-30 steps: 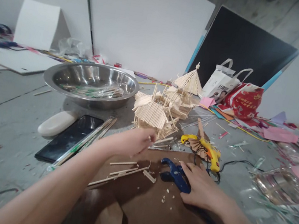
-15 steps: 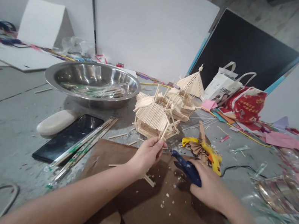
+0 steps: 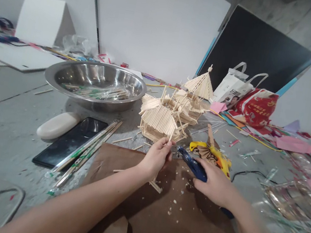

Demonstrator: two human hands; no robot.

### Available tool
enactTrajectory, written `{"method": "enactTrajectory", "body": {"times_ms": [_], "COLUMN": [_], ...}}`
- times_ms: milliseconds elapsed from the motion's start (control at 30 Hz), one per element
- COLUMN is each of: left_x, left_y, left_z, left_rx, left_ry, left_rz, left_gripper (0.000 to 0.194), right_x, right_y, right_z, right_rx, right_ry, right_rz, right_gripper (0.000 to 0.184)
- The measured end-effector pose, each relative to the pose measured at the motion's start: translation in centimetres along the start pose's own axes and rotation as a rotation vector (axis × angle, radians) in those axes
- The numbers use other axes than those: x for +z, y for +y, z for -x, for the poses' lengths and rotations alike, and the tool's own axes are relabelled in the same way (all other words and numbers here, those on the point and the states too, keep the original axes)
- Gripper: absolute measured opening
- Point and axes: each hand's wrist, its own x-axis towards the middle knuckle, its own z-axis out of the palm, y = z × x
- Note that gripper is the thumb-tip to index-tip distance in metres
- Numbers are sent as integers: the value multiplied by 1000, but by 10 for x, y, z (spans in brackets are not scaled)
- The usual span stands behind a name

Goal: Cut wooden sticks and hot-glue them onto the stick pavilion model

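Observation:
My left hand [image 3: 158, 156] pinches a short wooden stick [image 3: 171, 133], which points up in front of a small model house [image 3: 159, 120] built from wooden sticks. To its right, my right hand [image 3: 214, 181] is wrapped round a dark blue hand tool [image 3: 195, 166] with a narrow tip. That tip is close to the left fingertips, with a small gap between them. The palm hides part of the tool, so its kind is unclear. Below both hands lies a brown sheet [image 3: 166, 229] with pale chips and a few cut sticks [image 3: 155, 187].
A steel basin [image 3: 92, 100] holds wrapped chopsticks. Nearer me are a black phone [image 3: 63, 149], a white oval object [image 3: 57, 125] and more wrapped chopsticks [image 3: 86, 156]. A yellow-and-brown item [image 3: 219, 161] lies beyond my right hand. Bags [image 3: 255, 107] stand at the back right.
My right hand and the blue tool have moved slightly left and up, towards the left fingertips. The tool has turned a little. My left hand still pinches the stick, slightly higher in view.

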Motion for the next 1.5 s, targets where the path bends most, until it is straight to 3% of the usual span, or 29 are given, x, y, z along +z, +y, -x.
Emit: {"method": "enactTrajectory", "body": {"times_ms": [533, 800, 1500], "left_x": [-2, -3, -4], "left_y": [2, 3, 2], "left_z": [-10, -13, -14], "left_rx": [-28, -60, -35], "left_ry": [-32, -12, -33], "left_rz": [102, 128, 143], "left_gripper": [22, 30, 27], "right_x": [-19, -18, -19], "right_y": [6, 8, 7], "right_z": [-29, -29, -27], "right_rx": [-2, -35, -47], "right_ry": [-167, -170, -157], "right_rz": [-51, -24, 0], "right_gripper": [40, 43, 45]}}
